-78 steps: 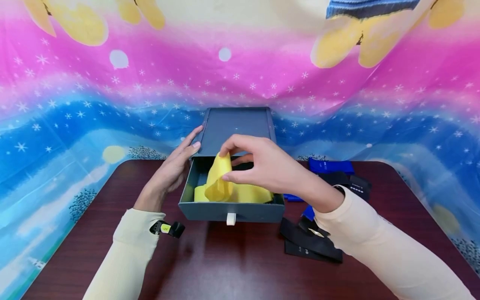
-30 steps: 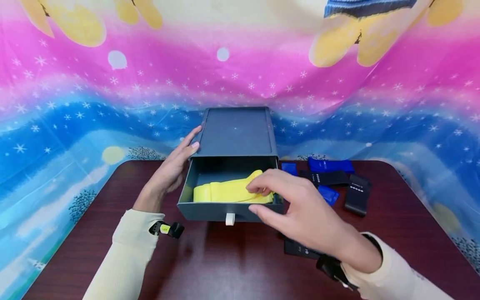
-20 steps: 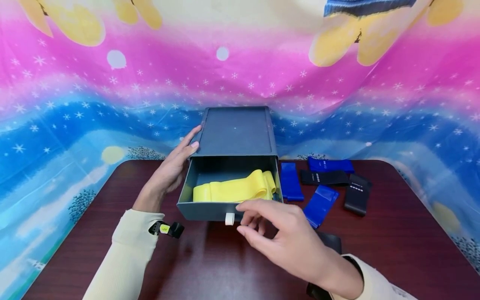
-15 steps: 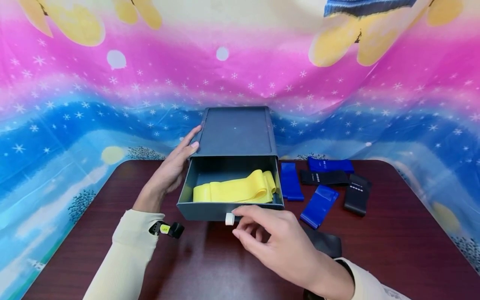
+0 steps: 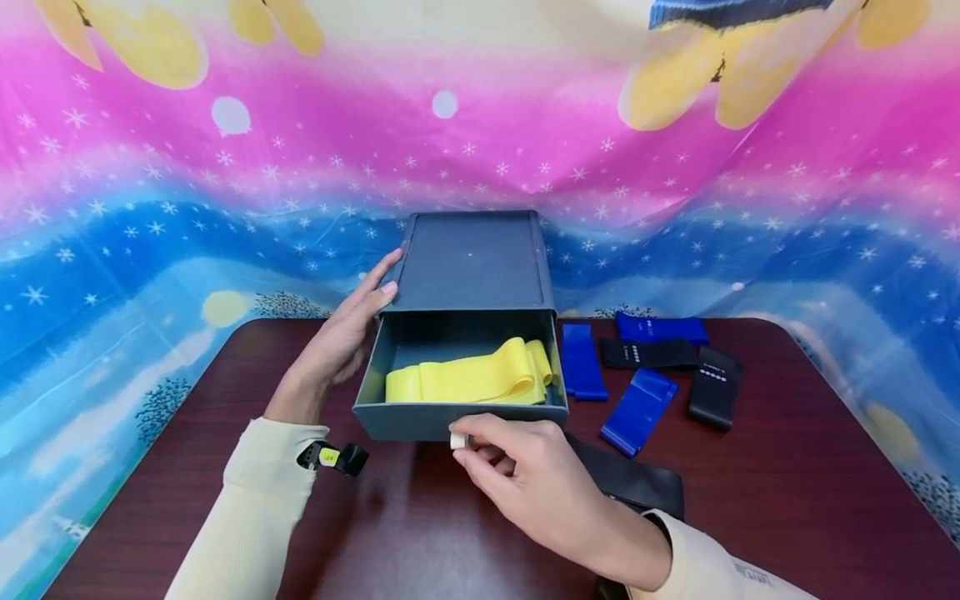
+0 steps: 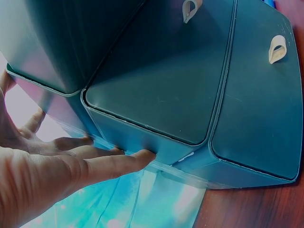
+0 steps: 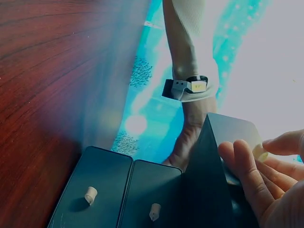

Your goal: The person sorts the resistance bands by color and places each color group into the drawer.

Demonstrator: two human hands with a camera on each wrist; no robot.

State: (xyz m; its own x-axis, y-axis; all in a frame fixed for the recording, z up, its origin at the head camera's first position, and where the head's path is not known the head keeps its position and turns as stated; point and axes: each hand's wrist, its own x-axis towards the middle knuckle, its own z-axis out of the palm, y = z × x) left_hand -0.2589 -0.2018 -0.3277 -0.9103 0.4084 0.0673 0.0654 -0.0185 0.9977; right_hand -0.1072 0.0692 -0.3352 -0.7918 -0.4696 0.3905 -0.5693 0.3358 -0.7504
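A dark grey drawer cabinet (image 5: 472,262) stands at the table's back, its top drawer (image 5: 401,423) pulled out. Inside lie folded yellow elastic bands (image 5: 457,377). My left hand (image 5: 337,342) rests against the cabinet's left side; the left wrist view shows its fingers (image 6: 116,166) extended along the side wall. At the drawer front, my right hand (image 5: 543,487) pinches the small white pull tab (image 5: 456,440) between thumb and forefinger. Two lower drawers, each with a pale loop tab (image 6: 278,49), stay closed beneath in the left wrist view.
Right of the cabinet lie several flat bands: a blue band (image 5: 640,412), a black band (image 5: 716,390) and others. Another black band (image 5: 637,475) is partly hidden behind my right hand. The dark red wooden table (image 5: 375,550) has a patterned cloth (image 5: 300,167) behind it.
My right hand has lowered the yellow band into the drawer, let go of it, moved down to the drawer front and taken hold of the white tab. The left hand stays in place.
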